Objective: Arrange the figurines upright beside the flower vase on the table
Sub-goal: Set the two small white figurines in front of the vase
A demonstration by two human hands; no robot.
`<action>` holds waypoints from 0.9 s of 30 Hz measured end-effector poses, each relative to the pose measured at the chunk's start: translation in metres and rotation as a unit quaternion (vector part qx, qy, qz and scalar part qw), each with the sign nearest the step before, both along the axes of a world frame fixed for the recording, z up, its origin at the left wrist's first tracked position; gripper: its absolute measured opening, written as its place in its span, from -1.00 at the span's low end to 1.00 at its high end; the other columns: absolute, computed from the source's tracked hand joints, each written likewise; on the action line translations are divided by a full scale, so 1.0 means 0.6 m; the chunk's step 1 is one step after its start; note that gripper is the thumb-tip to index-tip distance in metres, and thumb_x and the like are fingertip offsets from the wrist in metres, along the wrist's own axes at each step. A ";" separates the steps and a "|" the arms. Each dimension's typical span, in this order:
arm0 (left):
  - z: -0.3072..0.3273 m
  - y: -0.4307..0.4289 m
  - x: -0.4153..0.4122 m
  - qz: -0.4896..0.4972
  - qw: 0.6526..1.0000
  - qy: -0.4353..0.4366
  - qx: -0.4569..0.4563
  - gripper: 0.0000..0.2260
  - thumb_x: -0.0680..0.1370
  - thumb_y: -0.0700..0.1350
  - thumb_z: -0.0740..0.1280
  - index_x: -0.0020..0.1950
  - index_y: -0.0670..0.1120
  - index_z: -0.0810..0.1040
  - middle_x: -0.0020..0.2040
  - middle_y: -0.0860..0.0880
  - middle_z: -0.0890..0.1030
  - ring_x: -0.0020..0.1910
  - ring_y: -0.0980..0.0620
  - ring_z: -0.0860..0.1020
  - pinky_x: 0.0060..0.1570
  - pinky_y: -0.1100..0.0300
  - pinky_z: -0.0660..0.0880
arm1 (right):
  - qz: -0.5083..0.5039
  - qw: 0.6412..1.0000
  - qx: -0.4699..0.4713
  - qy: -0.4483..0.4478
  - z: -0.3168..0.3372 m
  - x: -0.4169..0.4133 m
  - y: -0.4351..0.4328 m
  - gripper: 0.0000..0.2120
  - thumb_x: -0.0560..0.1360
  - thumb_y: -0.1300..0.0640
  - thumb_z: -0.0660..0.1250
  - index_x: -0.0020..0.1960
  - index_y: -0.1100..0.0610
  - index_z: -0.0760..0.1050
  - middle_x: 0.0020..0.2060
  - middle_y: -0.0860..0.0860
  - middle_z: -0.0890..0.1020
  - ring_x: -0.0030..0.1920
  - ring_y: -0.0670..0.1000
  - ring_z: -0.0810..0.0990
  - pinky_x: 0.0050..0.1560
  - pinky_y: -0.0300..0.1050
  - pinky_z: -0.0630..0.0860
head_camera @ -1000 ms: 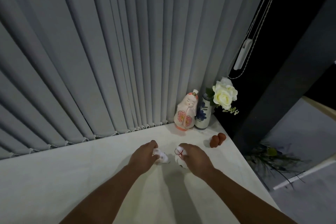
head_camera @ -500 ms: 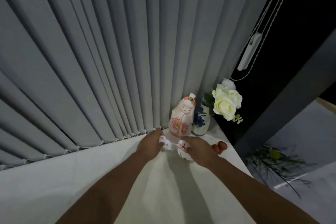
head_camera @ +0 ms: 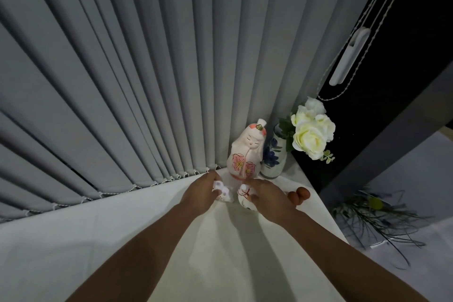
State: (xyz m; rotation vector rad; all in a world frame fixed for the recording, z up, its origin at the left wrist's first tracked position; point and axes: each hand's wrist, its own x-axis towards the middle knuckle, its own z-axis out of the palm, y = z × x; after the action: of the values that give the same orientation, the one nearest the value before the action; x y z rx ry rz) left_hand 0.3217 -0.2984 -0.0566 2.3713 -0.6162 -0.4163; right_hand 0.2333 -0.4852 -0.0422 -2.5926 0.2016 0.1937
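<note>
1. Both bare forearms reach forward from the bottom of the view across the white counter (head_camera: 73,252), a smooth matte surface with open room on the near and left sides.
2. The left hand (head_camera: 198,193) has its fingers (head_camera: 210,176) curled closed around a small white figurine (head_camera: 223,192) with faint pink marks. The figurine lies tilted in the grip; whether it touches the counter cannot be told.
3. The right hand (head_camera: 268,197) has its fingers (head_camera: 252,182) closed on a small round white figurine (head_camera: 244,197) bearing red line markings. Only its left side shows past the hand.
4. The two small figurines sit just beside each other, between the two hands.
5. A small reddish-brown rounded object (head_camera: 300,195) lies on the counter just right of the right hand, near the counter's right edge.
6. Directly beyond the hands, a tall glossy ceramic doll figurine (head_camera: 245,154), white with pink flower patterns, stands upright.
7. The flower vase (head_camera: 273,157), white ceramic with blue painted flowers, stands upright touching or just beside the doll's right side, in the counter's far right corner. It holds white roses (head_camera: 310,135).
8. Grey vertical blinds (head_camera: 122,68) hang along the counter's far edge.
</note>
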 end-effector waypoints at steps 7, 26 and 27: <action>-0.001 -0.004 -0.005 0.006 1.000 -0.005 0.008 -0.79 0.52 -0.12 0.32 0.15 -0.06 0.45 0.13 -0.06 0.58 0.07 -0.07 0.52 -0.06 0.17 0.34 | -0.014 1.000 0.010 -0.011 -0.004 -0.010 0.006 -0.58 0.55 0.24 0.23 0.39 0.06 0.38 0.31 0.03 0.54 0.31 0.03 0.47 0.36 -0.13 0.35; 0.036 0.061 -0.079 0.015 0.980 -0.111 0.164 -0.49 0.60 0.04 0.17 0.51 -0.08 0.15 0.54 -0.09 0.21 0.53 -0.05 0.16 0.51 0.02 0.15 | -0.060 0.995 -0.080 -0.007 0.017 -0.065 0.041 -0.39 0.55 -0.01 0.23 0.52 0.06 0.08 0.54 0.05 0.15 0.55 0.10 0.07 0.51 0.12 0.15; 0.044 0.069 -0.087 0.018 0.977 -0.115 0.180 -0.49 0.61 0.05 0.13 0.52 -0.09 0.12 0.56 -0.09 0.16 0.55 -0.04 0.12 0.52 0.00 0.12 | -0.062 0.994 -0.095 0.000 0.017 -0.075 0.047 -0.36 0.56 -0.04 0.20 0.53 0.08 0.03 0.56 0.06 0.08 0.56 0.13 0.02 0.53 0.16 0.10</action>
State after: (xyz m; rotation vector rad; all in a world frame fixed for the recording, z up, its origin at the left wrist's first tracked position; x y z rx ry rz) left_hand 0.2695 -0.2568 -0.0304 2.8000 -0.6439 -0.2528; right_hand 0.1881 -0.4572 -0.0321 -2.7570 0.3965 0.1352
